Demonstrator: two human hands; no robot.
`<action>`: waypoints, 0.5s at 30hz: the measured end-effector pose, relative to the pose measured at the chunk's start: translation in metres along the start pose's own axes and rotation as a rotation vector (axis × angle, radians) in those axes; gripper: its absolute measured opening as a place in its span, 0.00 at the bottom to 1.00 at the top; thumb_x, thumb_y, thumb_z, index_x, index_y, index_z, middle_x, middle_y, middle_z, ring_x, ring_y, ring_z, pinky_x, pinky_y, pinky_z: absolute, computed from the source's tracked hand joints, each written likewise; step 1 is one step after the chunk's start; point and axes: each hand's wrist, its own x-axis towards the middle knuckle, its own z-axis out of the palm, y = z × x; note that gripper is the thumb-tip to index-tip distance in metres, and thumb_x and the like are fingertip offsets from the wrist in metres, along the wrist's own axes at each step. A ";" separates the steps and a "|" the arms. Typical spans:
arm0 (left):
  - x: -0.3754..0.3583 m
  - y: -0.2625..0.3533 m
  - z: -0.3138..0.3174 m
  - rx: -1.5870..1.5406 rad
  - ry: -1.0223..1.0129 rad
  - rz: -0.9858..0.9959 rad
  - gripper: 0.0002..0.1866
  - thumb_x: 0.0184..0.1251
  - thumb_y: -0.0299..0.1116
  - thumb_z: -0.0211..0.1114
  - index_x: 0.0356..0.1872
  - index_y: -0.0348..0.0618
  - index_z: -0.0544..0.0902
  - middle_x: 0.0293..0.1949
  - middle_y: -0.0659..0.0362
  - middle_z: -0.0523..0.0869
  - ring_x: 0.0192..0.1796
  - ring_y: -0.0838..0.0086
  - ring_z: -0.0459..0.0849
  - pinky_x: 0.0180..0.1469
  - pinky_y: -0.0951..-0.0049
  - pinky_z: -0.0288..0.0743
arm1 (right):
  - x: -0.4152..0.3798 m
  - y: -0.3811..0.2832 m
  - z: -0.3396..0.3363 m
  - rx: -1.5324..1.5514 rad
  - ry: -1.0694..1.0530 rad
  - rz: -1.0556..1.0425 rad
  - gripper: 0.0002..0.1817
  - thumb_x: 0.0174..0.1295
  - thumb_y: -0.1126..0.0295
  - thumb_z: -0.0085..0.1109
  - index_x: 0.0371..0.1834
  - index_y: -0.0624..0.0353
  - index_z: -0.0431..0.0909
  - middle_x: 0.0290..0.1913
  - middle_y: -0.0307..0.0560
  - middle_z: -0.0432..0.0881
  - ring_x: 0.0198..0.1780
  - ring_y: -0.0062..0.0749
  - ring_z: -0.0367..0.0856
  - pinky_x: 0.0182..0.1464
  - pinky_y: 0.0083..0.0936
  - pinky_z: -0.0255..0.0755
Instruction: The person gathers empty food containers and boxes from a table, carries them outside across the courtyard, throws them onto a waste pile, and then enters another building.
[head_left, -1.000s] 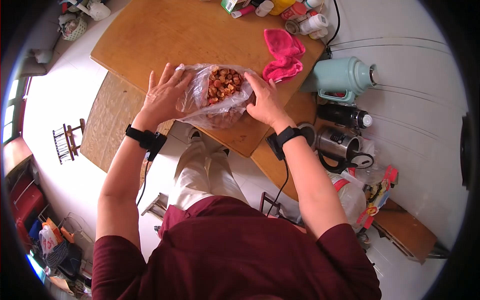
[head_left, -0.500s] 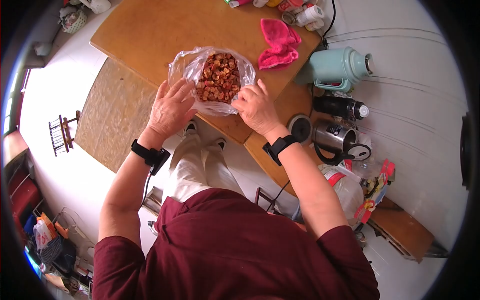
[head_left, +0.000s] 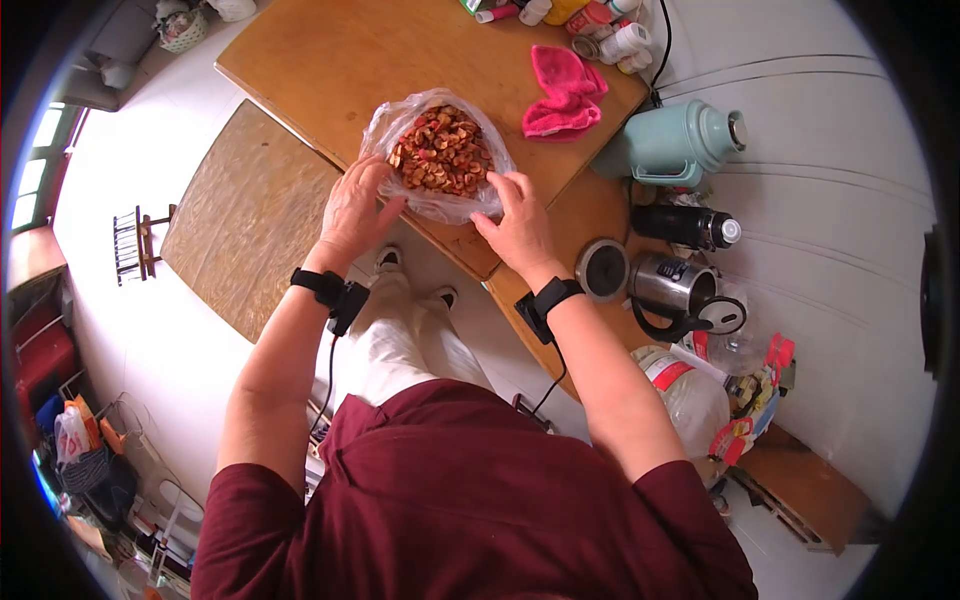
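A clear plastic bag [head_left: 497,140] lies open on the wooden table, its rim spread wide. Inside is a heap of reddish-brown dried fruit slices [head_left: 440,150]. My left hand [head_left: 352,212] is at the bag's lower left edge, fingers resting along the plastic and thumb held apart. At the lower right edge is my right hand [head_left: 517,222], with thumb and fingers spread and the fingertips at the rim. Both hands wear black wrist straps with small devices.
A pink cloth [head_left: 563,95] lies right of the bag. Along the wall stand a pale green thermos [head_left: 670,140], a black flask [head_left: 680,226] and a steel kettle [head_left: 668,285]. A round kettle base [head_left: 603,269] sits nearby. The wooden table edge [head_left: 440,250] runs below the hands.
My right fingers have moved from a pinch at the bag's edge to a spread. The bag's rim is rounder, and the slices are spread wider. The whole view has shifted slightly.
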 end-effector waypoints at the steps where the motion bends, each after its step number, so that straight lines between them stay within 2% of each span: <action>1: 0.002 0.004 0.001 0.011 0.008 -0.002 0.21 0.52 0.37 0.63 0.47 0.39 0.74 0.54 0.48 0.74 0.59 0.57 0.69 0.60 0.60 0.63 | 0.003 -0.001 0.000 0.006 0.002 -0.012 0.28 0.46 0.66 0.65 0.53 0.56 0.69 0.50 0.53 0.71 0.54 0.48 0.70 0.59 0.37 0.63; 3: 0.006 0.010 0.002 -0.059 0.056 -0.152 0.22 0.53 0.35 0.62 0.49 0.36 0.73 0.49 0.46 0.77 0.55 0.54 0.73 0.55 0.63 0.68 | 0.010 -0.002 0.002 -0.038 -0.029 0.020 0.37 0.44 0.68 0.65 0.60 0.61 0.59 0.55 0.61 0.67 0.56 0.52 0.68 0.60 0.38 0.62; 4: 0.011 0.009 0.004 -0.051 0.062 -0.155 0.22 0.53 0.35 0.62 0.49 0.36 0.73 0.49 0.46 0.77 0.55 0.54 0.73 0.55 0.63 0.68 | 0.014 -0.001 0.006 -0.033 -0.030 0.011 0.37 0.44 0.68 0.65 0.60 0.61 0.59 0.55 0.61 0.67 0.56 0.52 0.68 0.60 0.38 0.62; 6: 0.027 0.003 0.008 -0.301 0.027 -0.387 0.24 0.53 0.34 0.61 0.51 0.34 0.71 0.46 0.45 0.78 0.52 0.55 0.74 0.53 0.63 0.69 | 0.021 0.004 0.017 0.079 0.050 0.032 0.41 0.42 0.69 0.64 0.61 0.68 0.55 0.55 0.64 0.66 0.57 0.55 0.66 0.61 0.39 0.60; 7: 0.032 0.002 0.012 -0.296 0.035 -0.388 0.24 0.53 0.34 0.61 0.51 0.34 0.71 0.46 0.45 0.78 0.52 0.55 0.74 0.53 0.63 0.69 | 0.023 0.007 0.022 0.083 0.051 0.023 0.41 0.42 0.69 0.64 0.61 0.68 0.55 0.55 0.64 0.66 0.57 0.55 0.66 0.61 0.39 0.60; 9: 0.045 -0.003 0.017 -0.470 0.048 -0.533 0.25 0.53 0.32 0.60 0.54 0.34 0.69 0.46 0.44 0.77 0.51 0.55 0.75 0.52 0.63 0.70 | 0.031 0.010 0.030 0.295 0.014 0.179 0.42 0.40 0.69 0.64 0.61 0.69 0.55 0.55 0.66 0.66 0.59 0.57 0.63 0.62 0.39 0.59; 10: 0.047 -0.007 0.019 -0.466 0.055 -0.523 0.25 0.53 0.32 0.60 0.54 0.34 0.69 0.46 0.44 0.77 0.51 0.55 0.75 0.52 0.63 0.70 | 0.035 0.011 0.032 0.298 0.023 0.171 0.42 0.40 0.69 0.64 0.61 0.69 0.55 0.55 0.66 0.66 0.59 0.57 0.63 0.62 0.39 0.59; 12: 0.052 -0.009 0.021 -0.265 0.037 -0.400 0.27 0.52 0.30 0.59 0.56 0.36 0.68 0.46 0.45 0.76 0.50 0.56 0.76 0.52 0.64 0.71 | 0.036 0.012 0.033 0.311 0.009 0.170 0.44 0.40 0.69 0.65 0.62 0.68 0.54 0.55 0.67 0.67 0.59 0.57 0.63 0.61 0.39 0.60; 15: 0.058 -0.012 0.015 -0.269 -0.034 -0.386 0.28 0.51 0.28 0.59 0.57 0.38 0.68 0.46 0.45 0.75 0.48 0.57 0.77 0.51 0.66 0.71 | 0.032 0.009 0.033 0.206 0.051 0.117 0.43 0.40 0.70 0.66 0.62 0.67 0.55 0.54 0.65 0.67 0.57 0.56 0.65 0.59 0.39 0.61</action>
